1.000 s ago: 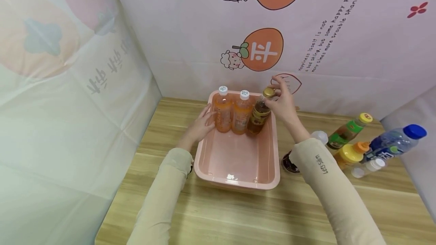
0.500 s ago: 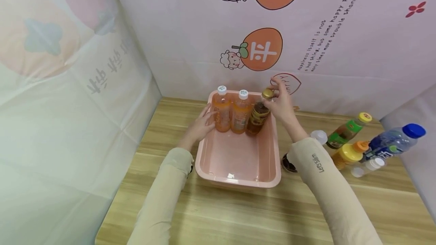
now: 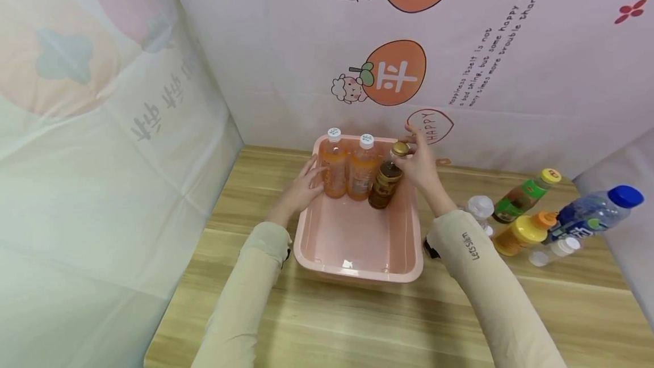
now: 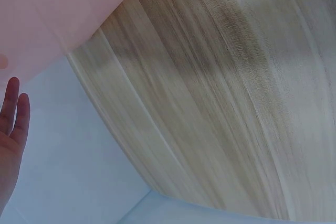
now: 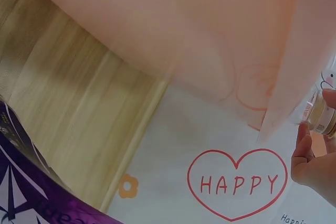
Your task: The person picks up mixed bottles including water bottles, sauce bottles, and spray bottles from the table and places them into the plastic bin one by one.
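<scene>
A pink plastic basin (image 3: 357, 237) stands on the wooden table. Along its far wall are two orange drink bottles (image 3: 334, 172) with white caps and a dark brown bottle (image 3: 386, 180) with a gold cap. My right hand (image 3: 424, 169) pinches the brown bottle at its cap and neck; this bottle leans slightly. In the right wrist view the fingers (image 5: 307, 156) hold the cap end. At the basin's left rim lies my left hand (image 3: 301, 189), its fingers reaching over the rim beside the leftmost orange bottle. Two of its fingers (image 4: 20, 119) look straight in the left wrist view.
Right of the basin stand a green-labelled bottle (image 3: 521, 200), a yellow squeeze bottle (image 3: 521, 234), a blue-capped bottle (image 3: 592, 214), a small white-capped bottle (image 3: 554, 251) and a clear-topped bottle (image 3: 480, 207). A purple-labelled bottle (image 5: 58, 192) is partly hidden. Printed cloth walls rise behind and left.
The right hand and the brown bottle have shifted slightly down and left in the head view, toward the basin's near side. My left hand has stayed at the left rim.
</scene>
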